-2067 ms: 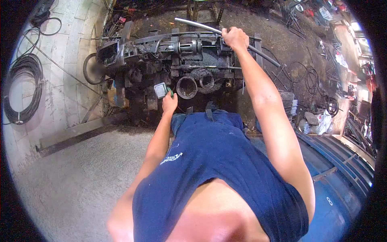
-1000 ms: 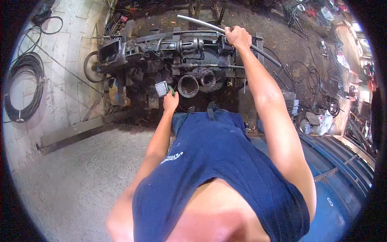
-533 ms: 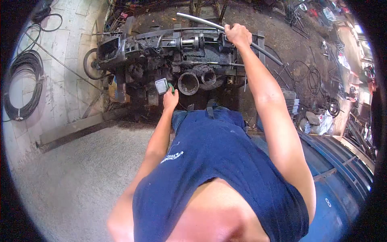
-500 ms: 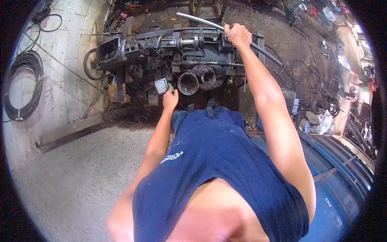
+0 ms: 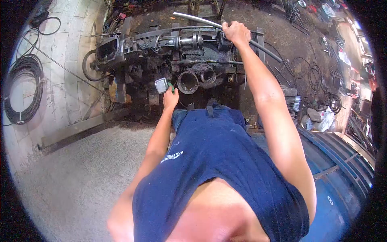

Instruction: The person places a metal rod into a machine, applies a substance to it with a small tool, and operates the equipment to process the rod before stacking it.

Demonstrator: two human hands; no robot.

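My left hand (image 5: 171, 98) is closed around the green handle of a small tool with a pale square head (image 5: 161, 85), just left of two round metal openings (image 5: 188, 82). My right hand (image 5: 236, 33) grips a long, slightly bent metal rod (image 5: 197, 19) above the right part of a dark, greasy machine (image 5: 165, 43). The rod slants from upper left to lower right across the machine's far side. A shiny cylindrical part (image 5: 188, 42) lies along the machine's middle.
A coil of black cable (image 5: 35, 90) hangs by the pale wall at left. Blue ribbed metal panels (image 5: 334, 173) lie at lower right. Thin rods, wires and a plastic bag (image 5: 325, 121) are scattered at right. A finned metal part (image 5: 292, 101) is beside my right arm.
The rod and my right hand have shifted slightly up and left. My left hand stays nearly still with the green-handled tool, and the view has tilted a little.
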